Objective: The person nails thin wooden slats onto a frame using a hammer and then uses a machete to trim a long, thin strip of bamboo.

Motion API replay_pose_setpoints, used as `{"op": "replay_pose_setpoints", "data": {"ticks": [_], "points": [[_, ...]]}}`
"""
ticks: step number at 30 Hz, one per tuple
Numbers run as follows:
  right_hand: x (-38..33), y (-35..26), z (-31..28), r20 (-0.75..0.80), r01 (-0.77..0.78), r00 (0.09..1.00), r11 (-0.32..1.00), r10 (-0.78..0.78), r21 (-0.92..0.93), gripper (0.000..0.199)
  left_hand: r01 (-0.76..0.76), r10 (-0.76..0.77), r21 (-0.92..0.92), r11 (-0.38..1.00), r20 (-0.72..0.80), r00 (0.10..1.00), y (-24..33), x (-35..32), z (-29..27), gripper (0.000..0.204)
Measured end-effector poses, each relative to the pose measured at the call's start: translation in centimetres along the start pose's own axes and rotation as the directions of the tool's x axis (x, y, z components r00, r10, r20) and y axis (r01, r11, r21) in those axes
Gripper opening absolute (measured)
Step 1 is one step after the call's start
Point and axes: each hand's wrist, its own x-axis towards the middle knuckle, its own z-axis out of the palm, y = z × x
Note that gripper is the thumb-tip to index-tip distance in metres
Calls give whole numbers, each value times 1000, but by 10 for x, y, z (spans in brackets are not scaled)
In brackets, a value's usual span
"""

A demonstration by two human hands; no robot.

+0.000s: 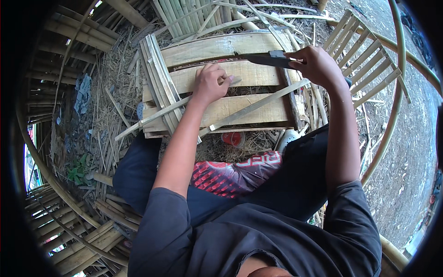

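A split bamboo strip point(157, 117) slants across the left end of a low slatted wooden bench point(221, 111). My left hand point(212, 82) is closed around it above the planks, and a short tip pokes out beyond my fingers. In my right hand point(316, 67) is a knife with a broad dark blade point(267, 60); the blade points left over the bench's far planks, apart from the strip. Touching or just behind the blade is a small grey block point(277, 54), whose kind I cannot make out. A second bamboo strip point(258, 107) lies diagonally across the near planks.
A bundle of bamboo strips point(159, 78) rests over the bench's left end. To the right stands a slatted bamboo frame point(364, 55). Under the near edge sits a red cup point(233, 138). Shavings and loose strips litter the ground; a patterned cloth point(240, 174) lies between my legs.
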Motion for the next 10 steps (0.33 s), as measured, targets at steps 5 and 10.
{"op": "replay_pose_setpoints", "data": {"ticks": [5, 10], "points": [[-1, -28, -6, 153, 19, 988, 998, -10, -62, 27, 91, -60, 76, 993, -342, 938, -14, 8, 33, 44], [-5, -56, -11, 238, -81, 963, 977, 128, -198, 29, 386, -346, 292, 875, -183, 920, -16, 24, 46, 77]]}}
